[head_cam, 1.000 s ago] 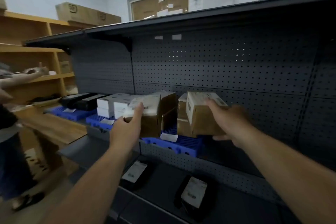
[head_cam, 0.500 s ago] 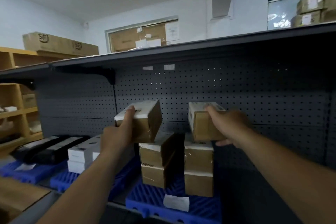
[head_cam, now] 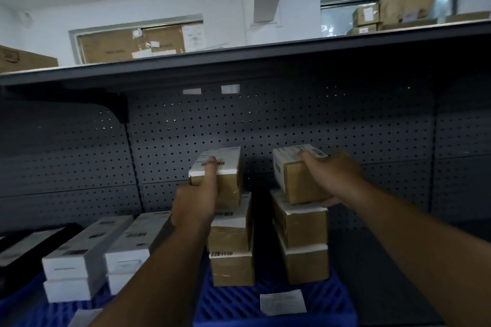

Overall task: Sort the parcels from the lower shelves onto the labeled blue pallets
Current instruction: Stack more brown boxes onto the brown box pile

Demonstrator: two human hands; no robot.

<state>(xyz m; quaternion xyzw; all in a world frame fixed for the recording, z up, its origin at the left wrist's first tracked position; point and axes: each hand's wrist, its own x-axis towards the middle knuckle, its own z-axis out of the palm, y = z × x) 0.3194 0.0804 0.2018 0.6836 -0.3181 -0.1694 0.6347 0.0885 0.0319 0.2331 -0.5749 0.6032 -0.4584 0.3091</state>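
My left hand (head_cam: 196,202) grips a small brown parcel (head_cam: 228,180) with a white label, resting on top of the left stack of brown parcels (head_cam: 231,249). In my right hand (head_cam: 329,175) is a second brown parcel (head_cam: 297,183), tilted and touching the top of the right stack (head_cam: 303,244). Both stacks stand on a blue pallet (head_cam: 239,302) that carries a white paper label (head_cam: 283,302) at its front.
White boxes (head_cam: 87,257) are stacked two high on a neighbouring blue pallet (head_cam: 34,310) to the left, beside black parcels (head_cam: 24,244). A dark pegboard back wall (head_cam: 292,119) and an upper shelf (head_cam: 239,58) close the bay. Cardboard cartons sit above.
The view has moved closer and lower onto the pallet. Both hands have brought their parcels down onto the tops of the two brown stacks.
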